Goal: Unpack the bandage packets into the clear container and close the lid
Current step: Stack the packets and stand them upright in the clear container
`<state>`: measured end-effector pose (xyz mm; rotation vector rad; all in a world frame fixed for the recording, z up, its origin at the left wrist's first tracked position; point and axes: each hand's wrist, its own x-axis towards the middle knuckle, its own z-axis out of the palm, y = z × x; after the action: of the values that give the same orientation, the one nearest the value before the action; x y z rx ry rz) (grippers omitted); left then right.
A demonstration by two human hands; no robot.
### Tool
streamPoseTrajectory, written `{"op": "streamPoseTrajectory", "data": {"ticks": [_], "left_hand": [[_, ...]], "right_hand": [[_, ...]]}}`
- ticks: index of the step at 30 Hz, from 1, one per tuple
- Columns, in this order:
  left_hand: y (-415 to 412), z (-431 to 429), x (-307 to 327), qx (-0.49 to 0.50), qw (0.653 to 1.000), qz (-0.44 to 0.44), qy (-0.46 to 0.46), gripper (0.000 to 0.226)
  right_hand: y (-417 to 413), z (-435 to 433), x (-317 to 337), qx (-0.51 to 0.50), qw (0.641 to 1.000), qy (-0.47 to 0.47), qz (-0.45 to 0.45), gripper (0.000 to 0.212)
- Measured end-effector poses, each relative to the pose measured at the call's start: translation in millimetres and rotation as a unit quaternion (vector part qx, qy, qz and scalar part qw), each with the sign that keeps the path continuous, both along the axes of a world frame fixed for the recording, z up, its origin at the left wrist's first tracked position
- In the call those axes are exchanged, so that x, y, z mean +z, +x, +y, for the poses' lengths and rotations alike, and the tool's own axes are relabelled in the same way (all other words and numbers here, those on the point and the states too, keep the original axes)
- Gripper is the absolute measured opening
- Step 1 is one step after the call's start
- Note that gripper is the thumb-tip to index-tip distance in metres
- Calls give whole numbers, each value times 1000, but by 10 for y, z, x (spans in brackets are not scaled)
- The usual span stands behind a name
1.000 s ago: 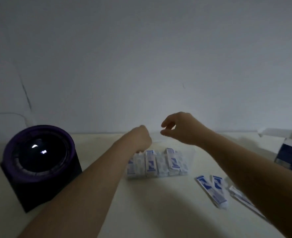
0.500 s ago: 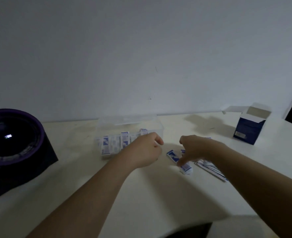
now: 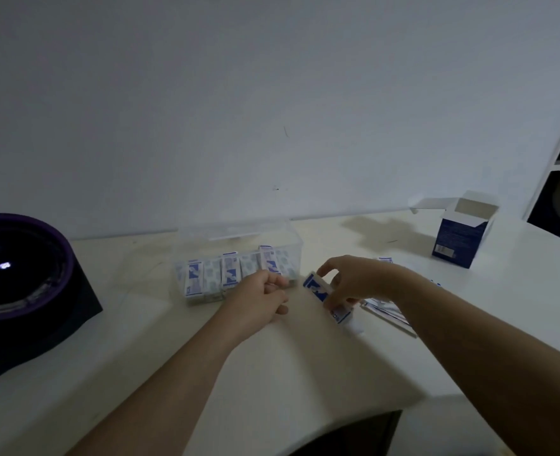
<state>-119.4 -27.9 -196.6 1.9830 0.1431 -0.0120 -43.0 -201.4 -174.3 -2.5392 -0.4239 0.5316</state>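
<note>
- Right hand (image 3: 357, 281) is on a slim blue-and-white bandage packet (image 3: 324, 295), thumb and fingertips pinching it along its length, the packet tilted with its far end raised towards the box.
- That packet sits just right of the clear plastic container (image 3: 294, 246), close to its front right corner and not inside it.
- The container stands on the white table (image 3: 206, 373) near the wall with its top open. A row of upright blue-and-white packets (image 3: 230, 274) fills its front side.
- Left hand (image 3: 259, 297) is curled into a loose fist right at the container's front wall, knuckles towards the packets. Nothing shows in its grasp, and I cannot tell whether it touches the plastic.
- More loose flat packets (image 3: 389, 313) lie fanned on the table, partly under the right wrist.
- Far right, near the wall, an open blue-and-white cardboard box (image 3: 453, 240) stands upright with its flaps up, well apart from the hands.
- Far left sits a dark round device with a purple rim (image 3: 22, 291), glossy on top, on a black base.
</note>
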Motion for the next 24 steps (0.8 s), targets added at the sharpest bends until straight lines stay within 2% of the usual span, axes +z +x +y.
{"op": "streamPoseTrajectory", "data": {"ticks": [2,4,7,10,12,14,16,20,24], "left_hand": [[-13,-14,-7,-15,998,11,-55,13],[-35,-52,-12,-64,988,40,-137,24],[-84,-118,-7,-136,955,82,-251,31],[-68,-126,-33,-121,929,93,-337,34],[-45,-104,-57,-88,922,91,-366,29],[-24,-84,-69,-57,924,80,-369,16],[-2,-71,-81,-26,930,67,-361,8],[31,-76,-135,19,954,33,-296,13],[31,-123,-155,25,944,16,-330,22]], "right_hand": [[-21,-49,10,-25,983,166,73,47],[-67,-58,33,-33,937,317,145,31],[-125,-1,-3,-15,876,444,190,26],[-183,71,-73,11,839,500,212,35],[-208,89,-99,3,819,533,212,29],[-224,87,-117,-26,802,560,205,22],[-224,49,-162,-55,779,588,211,25],[-245,-41,-272,-123,765,595,214,23],[-288,4,-361,-134,746,616,217,19]]}}
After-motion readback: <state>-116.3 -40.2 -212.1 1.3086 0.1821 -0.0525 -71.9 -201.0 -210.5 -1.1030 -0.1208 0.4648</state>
